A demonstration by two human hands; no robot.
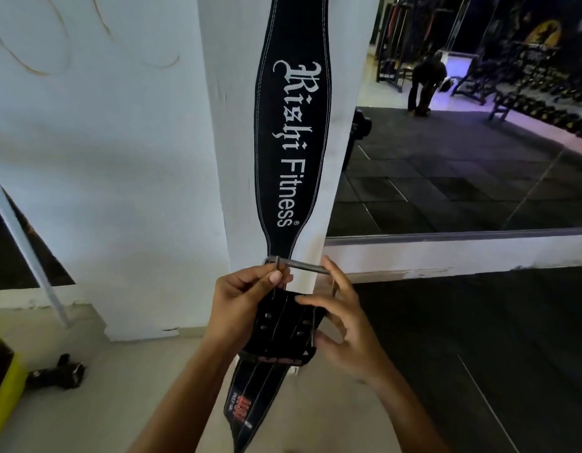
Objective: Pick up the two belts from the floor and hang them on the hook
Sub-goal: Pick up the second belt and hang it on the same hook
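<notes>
Two belts fill my head view, both black. One belt [294, 132], printed with white lettering, hangs flat against a white pillar [172, 158] straight above my fingers; its top runs out of frame, so I cannot see the hook. Its metal buckle [299, 265] dangles at the bottom, just above my knuckles. My left hand [242, 302] is curled closed, thumb and forefinger pinching a thin buckle prong beside the buckle's left end. My right hand [341, 318] is half open, fingers spread and lightly bent, fingertips resting on the punched end of the second belt [276, 331], which lies across and between my two hands while its tail drops below my wrists toward the pale floor [152, 403]. I judge I am holding both so closely because I mean to fasten the second belt onto the hanging buckle, letting it hang from the first. Left of and below my left hand, well apart, a dark object I cannot identify [57, 374] lies on the floor beside something yellow [2, 387]. Right of my right hand a wall mirror [462, 142] shows dark gym mats, racks and a distant bending person. Nothing stands between my fingers and the buckle.
</notes>
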